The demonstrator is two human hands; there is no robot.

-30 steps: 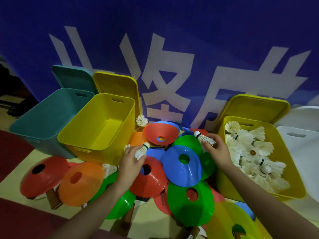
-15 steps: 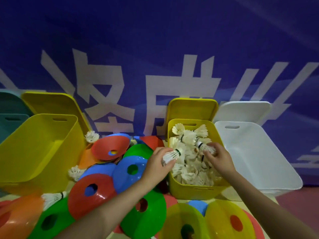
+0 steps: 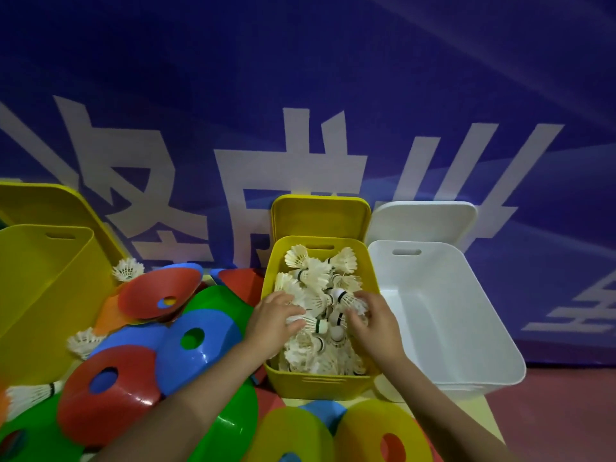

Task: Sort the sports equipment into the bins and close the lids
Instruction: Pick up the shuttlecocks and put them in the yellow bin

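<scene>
Honestly, both my left hand [image 3: 275, 316] and right hand [image 3: 375, 320] rest with loosened fingers on shuttlecocks [image 3: 316, 288] heaped in the yellow bin [image 3: 320, 383]; careless withdrawal might flick some out.

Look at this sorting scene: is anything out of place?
Yes. Three shuttlecocks lie loose among the cones, outside the yellow bin that holds the rest.
</scene>
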